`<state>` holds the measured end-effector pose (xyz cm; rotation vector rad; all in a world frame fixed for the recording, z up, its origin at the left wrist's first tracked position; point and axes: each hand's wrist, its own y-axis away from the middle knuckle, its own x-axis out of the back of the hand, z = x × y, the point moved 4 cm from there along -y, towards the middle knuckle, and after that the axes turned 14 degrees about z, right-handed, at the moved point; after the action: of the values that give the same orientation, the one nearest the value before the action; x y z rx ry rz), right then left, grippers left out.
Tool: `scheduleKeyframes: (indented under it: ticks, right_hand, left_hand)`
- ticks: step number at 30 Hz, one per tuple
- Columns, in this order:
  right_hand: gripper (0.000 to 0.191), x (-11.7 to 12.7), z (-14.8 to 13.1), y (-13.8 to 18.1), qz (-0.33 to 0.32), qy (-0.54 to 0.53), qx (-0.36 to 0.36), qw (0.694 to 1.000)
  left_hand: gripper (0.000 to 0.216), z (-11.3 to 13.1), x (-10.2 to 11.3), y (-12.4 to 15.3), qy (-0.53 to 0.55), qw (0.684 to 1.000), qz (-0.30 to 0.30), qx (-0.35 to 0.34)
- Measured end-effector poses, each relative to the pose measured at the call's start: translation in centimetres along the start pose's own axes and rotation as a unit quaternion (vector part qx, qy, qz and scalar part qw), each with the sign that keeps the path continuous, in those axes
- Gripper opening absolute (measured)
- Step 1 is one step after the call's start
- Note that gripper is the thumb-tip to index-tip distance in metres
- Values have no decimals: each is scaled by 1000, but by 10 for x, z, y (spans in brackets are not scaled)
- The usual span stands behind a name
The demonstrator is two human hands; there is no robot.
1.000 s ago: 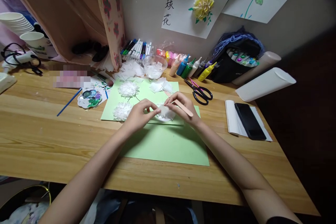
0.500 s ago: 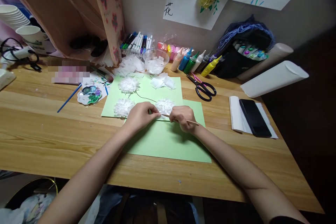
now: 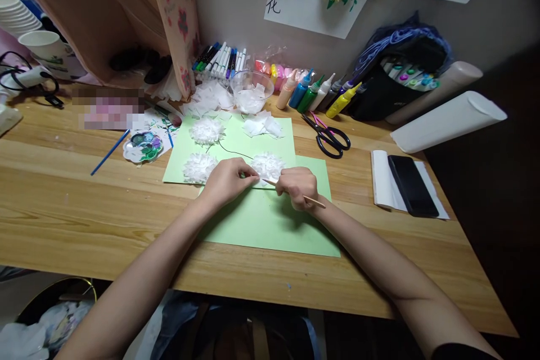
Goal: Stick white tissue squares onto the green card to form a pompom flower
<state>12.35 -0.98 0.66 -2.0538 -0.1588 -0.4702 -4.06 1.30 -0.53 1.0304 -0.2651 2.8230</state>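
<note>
My right hand [image 3: 297, 187] is closed around a thin wooden stick [image 3: 314, 201], whose narrow end points left toward my other hand. My left hand [image 3: 230, 178] pinches a small piece of white tissue paper [image 3: 262, 182] at the stick's tip; the fingers partly hide it. Just behind the fingertips sits a fluffy white paper flower [image 3: 268, 165]. Two more such flowers, a front one [image 3: 199, 168] and a back one [image 3: 207, 131], lie on the upper green sheet [image 3: 236, 124]. Thin dark curved lines run between the flowers. Under my wrists spreads a second green sheet [image 3: 270, 225].
Loose tissue paper [image 3: 264, 125] and a clear bowl [image 3: 252, 93] lie behind. Paint bottles [image 3: 306, 93], markers [image 3: 221, 62] and black scissors [image 3: 331, 138] stand or lie near the wall. A paint palette [image 3: 143, 147] is at left, a phone [image 3: 412, 185] at right.
The view has tilted down slightly. My hands stay together in the same spot, and the stick has shifted a little in my right hand.
</note>
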Motion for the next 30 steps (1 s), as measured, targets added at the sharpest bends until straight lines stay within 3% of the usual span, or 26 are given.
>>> scheduleKeyframes:
  ticks: [11,24,27,30]
  right_hand:
    - [48,-11,6,4,-76,46,-34,995]
    - [51,-11,11,2,-62,42,-104,992]
    - [51,-13,12,-2,-39,27,-168,985]
    - [53,-15,17,-6,3,5,-294,956]
  left_hand:
    - [11,-1,-4,-2,8,999,38,-10]
    - [13,4,-3,-1,-25,998,51,-14]
    - [13,4,-1,-1,-32,998,58,-6]
    - [15,4,-2,-1,-41,997,60,-1]
